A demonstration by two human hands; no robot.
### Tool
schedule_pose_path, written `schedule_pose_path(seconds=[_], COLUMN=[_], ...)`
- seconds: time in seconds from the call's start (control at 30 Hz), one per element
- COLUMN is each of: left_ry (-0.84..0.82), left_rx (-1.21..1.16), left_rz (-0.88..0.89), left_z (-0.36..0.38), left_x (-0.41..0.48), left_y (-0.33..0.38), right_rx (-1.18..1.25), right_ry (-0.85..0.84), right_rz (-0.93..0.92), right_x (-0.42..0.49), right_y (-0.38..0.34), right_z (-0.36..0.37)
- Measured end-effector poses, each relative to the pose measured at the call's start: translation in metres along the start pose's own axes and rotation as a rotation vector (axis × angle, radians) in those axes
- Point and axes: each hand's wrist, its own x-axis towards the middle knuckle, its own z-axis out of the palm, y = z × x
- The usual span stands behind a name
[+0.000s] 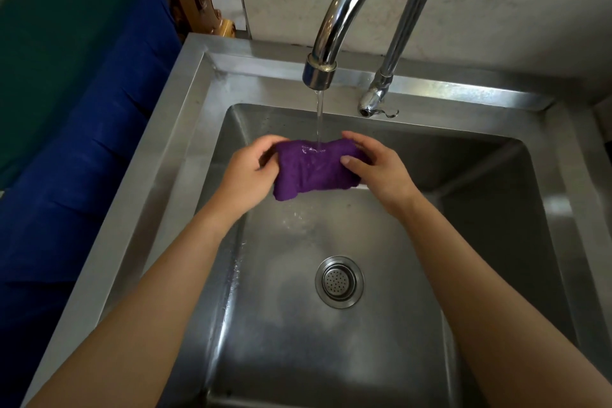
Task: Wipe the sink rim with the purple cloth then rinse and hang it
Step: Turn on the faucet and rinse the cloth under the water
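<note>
The purple cloth (313,170) is bunched and stretched between both hands above the steel sink basin. My left hand (246,175) grips its left end and my right hand (377,166) grips its right end. A thin stream of water (319,119) runs from the chrome tap spout (319,73) onto the top middle of the cloth. The sink rim (159,159) frames the basin on the left, back and right.
The drain strainer (339,281) sits in the wet basin floor below the hands. The tap's base and small lever (376,101) stand on the back rim. A blue and green cloth-covered surface (76,103) lies left of the sink. A tiled wall rises behind.
</note>
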Motion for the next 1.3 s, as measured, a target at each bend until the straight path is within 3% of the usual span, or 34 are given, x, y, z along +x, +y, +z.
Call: schedule_pose_path(seconds=[0.17,0.3,0.43,0.53,0.67,0.77,0.87,1.0,1.13,1.23,1.3], left_ry=[-0.062,-0.121,-0.069,0.112,0.333,0.216,0.107,0.200,0.348,0.455,0.439], left_rx=[-0.458,-0.718,-0.933,-0.732,-0.578,-0.754,-0.826,-0.772,-0.364,-0.415,-0.456], left_rz=[-0.316,-0.451,-0.579,-0.669,-0.619,-0.568,-0.578,-0.618,-0.453,-0.396,-0.385], left_z=[-0.003,0.004,0.010,0.024,0.044,0.052,0.062,0.064,0.060,0.050,0.043], left_x=[0.001,0.004,0.005,0.009,0.020,0.021,0.013,0.015,0.013,0.016,0.021], left_y=[0.003,-0.004,0.002,0.009,0.006,0.004,0.008,0.011,0.003,0.008,0.005], right_rx=[-0.185,-0.027,0.087,0.179,-0.035,-0.316,-0.544,-0.489,-0.462,-0.430,-0.397], right_ry=[0.050,0.061,0.145,0.120,0.208,0.296,0.396,0.436,0.483,0.436,0.354], right_rz=[-0.036,0.059,0.133,0.099,-0.128,-0.262,-0.233,-0.179,-0.122,-0.073,-0.156], right_x=[0.002,0.004,0.004,0.000,-0.012,-0.021,-0.013,0.008,0.017,0.006,-0.016], right_y=[0.003,0.012,0.011,0.006,-0.010,-0.024,-0.037,-0.032,-0.021,-0.013,-0.017], right_z=[-0.001,0.010,0.023,0.033,0.058,0.083,0.088,0.080,0.070,0.065,0.074])
